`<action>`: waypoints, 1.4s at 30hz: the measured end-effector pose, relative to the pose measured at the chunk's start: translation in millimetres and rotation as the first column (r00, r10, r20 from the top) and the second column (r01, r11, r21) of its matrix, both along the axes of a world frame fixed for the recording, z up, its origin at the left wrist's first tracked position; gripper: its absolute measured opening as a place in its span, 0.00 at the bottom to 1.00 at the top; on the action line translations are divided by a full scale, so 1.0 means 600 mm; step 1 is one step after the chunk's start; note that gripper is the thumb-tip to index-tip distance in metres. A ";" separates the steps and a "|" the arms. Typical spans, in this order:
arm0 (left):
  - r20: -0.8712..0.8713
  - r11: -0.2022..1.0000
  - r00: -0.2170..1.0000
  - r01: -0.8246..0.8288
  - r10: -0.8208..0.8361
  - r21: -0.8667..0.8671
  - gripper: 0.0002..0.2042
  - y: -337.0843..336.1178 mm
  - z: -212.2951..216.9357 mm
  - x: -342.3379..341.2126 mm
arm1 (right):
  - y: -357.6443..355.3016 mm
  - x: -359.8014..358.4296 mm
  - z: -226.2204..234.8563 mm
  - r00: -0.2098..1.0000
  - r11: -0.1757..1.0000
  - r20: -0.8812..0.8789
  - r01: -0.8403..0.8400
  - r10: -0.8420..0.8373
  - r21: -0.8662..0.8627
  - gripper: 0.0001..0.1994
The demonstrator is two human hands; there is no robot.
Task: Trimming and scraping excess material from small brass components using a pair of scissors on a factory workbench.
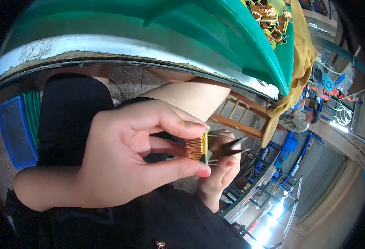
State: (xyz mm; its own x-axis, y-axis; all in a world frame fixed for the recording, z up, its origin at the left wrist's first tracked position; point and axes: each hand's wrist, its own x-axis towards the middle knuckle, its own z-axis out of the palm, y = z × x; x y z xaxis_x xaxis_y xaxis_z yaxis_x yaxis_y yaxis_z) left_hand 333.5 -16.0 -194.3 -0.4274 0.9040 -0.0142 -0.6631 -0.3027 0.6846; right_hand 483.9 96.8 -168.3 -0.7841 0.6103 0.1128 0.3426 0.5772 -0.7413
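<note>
Copper coil in left-hand pinch, two-pronged tool at its pin side

Left hand comes in from 8 o'clock and pinches the coil between thumb and fingertips, thumb on the near edge. Coil sits just off frame centre toward 5 o'clock, in mid-air above the lap. Its thin base plate faces 3 o'clock, with wire leads sticking out that way.

Right hand is just past the coil at 4 o'clock, fingers curled around a dark two-pronged tool. Prongs are parted, tips pointing to 3 o'clock, away from the coil. That spot is blurred and partly behind the plate, so I can't tell whether the tool touches a lead; pliers or cutters is my best guess.

Step in hand, my read: working on the leads, coil presented pin-side to the tool. Next move probably calls for a firm left pinch, plate square, and the prongs turned onto one lead without nicking the winding.

Around it: green bin at 12 to 1 o'clock, more coils beyond its wall at 1. Blue crate down at 9.
</note>
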 end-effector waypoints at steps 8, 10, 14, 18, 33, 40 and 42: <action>-0.003 0.999 0.999 -0.034 0.034 -0.004 0.24 -0.003 -0.004 0.001 | -0.005 0.000 0.008 0.985 0.983 0.002 -0.171 0.172 -0.060 0.21; -0.013 0.999 0.999 -0.031 0.031 -0.013 0.24 -0.002 -0.002 0.002 | -0.004 -0.007 0.010 0.979 0.978 -0.012 -0.204 0.204 -0.039 0.21; -0.018 0.999 1.000 -0.025 0.025 -0.024 0.24 -0.003 0.000 0.001 | -0.005 -0.007 0.012 0.976 0.975 -0.013 -0.217 0.217 -0.046 0.21; -0.018 0.999 1.000 -0.018 0.017 -0.034 0.23 -0.003 -0.002 0.002 | -0.009 -0.003 0.015 0.978 0.978 0.015 -0.205 0.206 -0.044 0.21; -0.263 0.996 0.960 -0.090 0.091 0.016 0.21 0.003 -0.002 0.002 | -0.002 0.007 -0.001 0.985 0.986 -0.062 -0.163 0.164 0.017 0.22; -0.410 0.986 0.897 -0.150 0.165 0.069 0.19 0.004 0.002 -0.008 | -0.001 0.000 0.002 0.980 0.969 -0.015 -0.193 0.198 0.157 0.22; -0.430 0.985 0.886 -0.152 0.174 0.085 0.18 0.005 0.003 -0.009 | -0.001 -0.002 0.005 0.978 0.960 0.003 -0.207 0.210 0.186 0.22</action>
